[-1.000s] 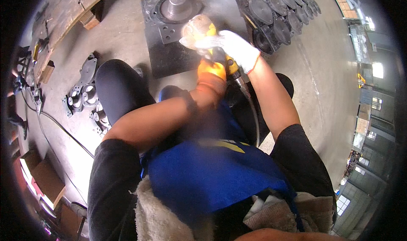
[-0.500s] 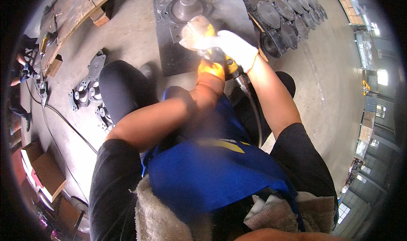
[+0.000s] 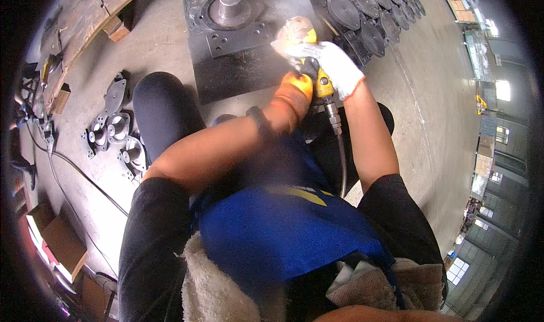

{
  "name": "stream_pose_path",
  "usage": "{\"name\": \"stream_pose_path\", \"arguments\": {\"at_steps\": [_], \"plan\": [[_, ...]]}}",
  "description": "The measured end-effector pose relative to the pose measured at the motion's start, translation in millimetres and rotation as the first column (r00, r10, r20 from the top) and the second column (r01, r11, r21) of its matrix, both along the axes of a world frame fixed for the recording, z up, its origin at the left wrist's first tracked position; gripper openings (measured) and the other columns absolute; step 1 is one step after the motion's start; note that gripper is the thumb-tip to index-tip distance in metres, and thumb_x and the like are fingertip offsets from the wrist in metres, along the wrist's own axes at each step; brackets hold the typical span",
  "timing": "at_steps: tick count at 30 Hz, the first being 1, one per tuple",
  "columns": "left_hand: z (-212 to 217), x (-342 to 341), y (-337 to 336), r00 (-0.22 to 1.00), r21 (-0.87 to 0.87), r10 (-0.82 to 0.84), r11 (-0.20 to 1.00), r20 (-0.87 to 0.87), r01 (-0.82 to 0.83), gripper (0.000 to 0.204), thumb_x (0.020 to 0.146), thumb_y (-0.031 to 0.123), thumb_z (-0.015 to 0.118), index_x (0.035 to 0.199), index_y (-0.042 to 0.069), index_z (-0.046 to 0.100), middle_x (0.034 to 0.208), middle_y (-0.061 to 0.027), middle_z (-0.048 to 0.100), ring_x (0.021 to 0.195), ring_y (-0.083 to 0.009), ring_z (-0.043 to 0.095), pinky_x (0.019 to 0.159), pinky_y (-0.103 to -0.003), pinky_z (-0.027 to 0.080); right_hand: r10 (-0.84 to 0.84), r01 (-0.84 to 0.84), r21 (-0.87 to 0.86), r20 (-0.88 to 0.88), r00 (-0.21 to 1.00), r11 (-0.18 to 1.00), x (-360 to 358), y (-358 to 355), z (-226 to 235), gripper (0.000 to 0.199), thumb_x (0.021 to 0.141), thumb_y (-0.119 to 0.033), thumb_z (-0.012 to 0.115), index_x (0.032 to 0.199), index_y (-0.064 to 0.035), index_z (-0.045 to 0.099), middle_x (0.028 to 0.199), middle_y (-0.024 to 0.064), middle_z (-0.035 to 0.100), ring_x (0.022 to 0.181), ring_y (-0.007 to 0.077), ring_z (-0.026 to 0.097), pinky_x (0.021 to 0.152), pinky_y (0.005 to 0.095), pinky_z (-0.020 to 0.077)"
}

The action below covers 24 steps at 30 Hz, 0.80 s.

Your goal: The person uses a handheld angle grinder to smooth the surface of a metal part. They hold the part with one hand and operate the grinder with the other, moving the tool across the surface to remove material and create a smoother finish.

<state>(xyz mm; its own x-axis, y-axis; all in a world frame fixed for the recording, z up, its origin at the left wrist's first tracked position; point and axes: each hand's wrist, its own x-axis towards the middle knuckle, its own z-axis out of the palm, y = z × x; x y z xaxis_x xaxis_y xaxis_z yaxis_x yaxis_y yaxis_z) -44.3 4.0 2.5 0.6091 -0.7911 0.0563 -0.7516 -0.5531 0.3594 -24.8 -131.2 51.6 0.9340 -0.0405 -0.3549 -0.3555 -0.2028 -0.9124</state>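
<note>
1. The yellow pneumatic grinder [image 3: 324, 85], as it appears from its disc-like head and hose [image 3: 343, 157], now sits farther right relative to the hubbed flange plate [image 3: 230, 13] than half a second ago.
2. More of the plate's drilled edge shows as a result; the grinder's head is just beside its right end, though I cannot tell whether they touch.
3. The left hand [image 3: 297, 88], in an orange glove, is curled tightly round the tool's dark handle.
4. The right hand [image 3: 335, 66], in a white glove, wraps over the tool's body, fingers pressed against it; glare hides their tips.
5. The flange plate lies hub up on the dark steel sheet [image 3: 226, 81].
6. My judgement: the disc has come off the hub side, so that surface can be inspected or the edge approached.
</note>
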Motion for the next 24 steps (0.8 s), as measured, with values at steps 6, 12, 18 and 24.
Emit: {"name": "stream_pose_path", "arguments": {"at_steps": [6, 12, 18, 24], "plan": [[-56, -5, -27, 0.934, -0.352, 0.161, 0.895, -0.32, -0.275, 0.029, 0.09, 0.019, 0.046, 0.102, -0.001, 0.063, 0.101, -0.0238, 0.066, 0.096, -0.0375, 0.062, 0.085, -0.039, 0.049, -0.076, 0.091, 0.17, -0.094, 0.993, 0.981, -5, -3, 1, 0.027, 0.09, -0.016, 0.061, 0.108, 0.0037, 0.066, 0.099, 0.0078, 0.069, 0.087, 0.0144, 0.066, 0.079, 0.0267, 0.0527], [-33, 1, -14, 0.939, -0.205, 0.128, 0.958, -0.32, -0.2, 0.032, 0.089, 0.023, 0.049, 0.1, -0.002, 0.064, 0.098, -0.0253, 0.066, 0.092, -0.0413, 0.062, 0.081, -0.041, 0.05, -0.077, 0.096, 0.284, -0.077, 0.994, 0.954, -4, 11, 1, 0.026, 0.092, -0.017, 0.059, 0.107, 0.0027, 0.066, 0.097, 0.0078, 0.069, 0.086, 0.0148, 0.066, 0.077, 0.0268, 0.053], [-63, -1, -23, 0.853, -0.385, 0.081, 0.868, -0.516, -0.315, 0.034, 0.088, 0.023, 0.049, 0.102, -0.005, 0.063, 0.094, -0.0249, 0.066, 0.091, -0.0416, 0.063, 0.079, -0.043, 0.051, -0.081, 0.097, 0.187, -0.093, 0.992, 0.978, -5, 10, 5, 0.027, 0.093, -0.017, 0.057, 0.109, 0.0029, 0.066, 0.098, 0.0077, 0.069, 0.086, 0.0148, 0.066, 0.078, 0.027, 0.0535], [-1, -2, -6, 0.991, -0.134, -0.026, 0.991, -0.135, 0.008, 0.036, 0.076, 0.021, 0.064, 0.108, 0.004, 0.063, 0.102, -0.0154, 0.066, 0.093, -0.0301, 0.065, 0.087, -0.038, 0.049, -0.037, 0.045, 0.134, -0.062, 0.997, 0.99, -13, 9, 17, 0.029, 0.096, -0.014, 0.05, 0.112, 0.0056, 0.063, 0.104, 0.0108, 0.068, 0.094, 0.0169, 0.066, 0.086, 0.0281, 0.0525]]}}
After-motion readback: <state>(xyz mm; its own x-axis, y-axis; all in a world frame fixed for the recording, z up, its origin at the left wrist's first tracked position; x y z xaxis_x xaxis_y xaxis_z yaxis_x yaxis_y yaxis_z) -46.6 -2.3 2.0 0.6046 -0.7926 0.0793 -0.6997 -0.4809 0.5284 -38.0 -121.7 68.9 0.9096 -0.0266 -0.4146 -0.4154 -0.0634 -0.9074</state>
